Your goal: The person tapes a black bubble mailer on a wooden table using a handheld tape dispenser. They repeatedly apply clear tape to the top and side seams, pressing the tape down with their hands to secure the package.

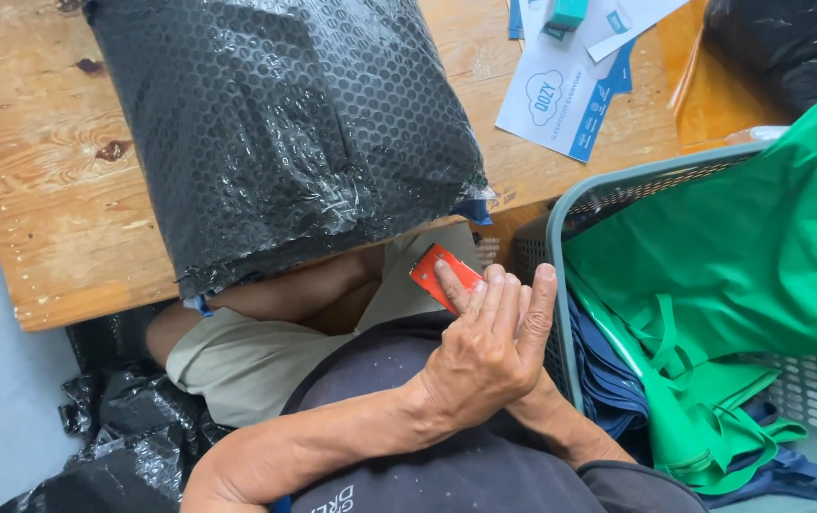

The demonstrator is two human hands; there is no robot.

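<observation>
wooden desk (57, 218), edge above the lap | small orange cutter (439, 273) just below desk edge, beside grey basket (560, 214) | left hand (484, 356) closed over its lower end, forefinger along it | right hand (536, 404) hidden beneath left, grip cannot be told | black bubble-wrapped parcel (285, 123) on desk, overhanging

Looking down from the head, very close to the two hands (489, 332) and the lap. Facing forward over the wooden table (57, 190) edge. Catching the black bubble-wrap parcel (275, 123) at the top and the grey laundry basket (570, 275) on the right. Only one view here.
</observation>
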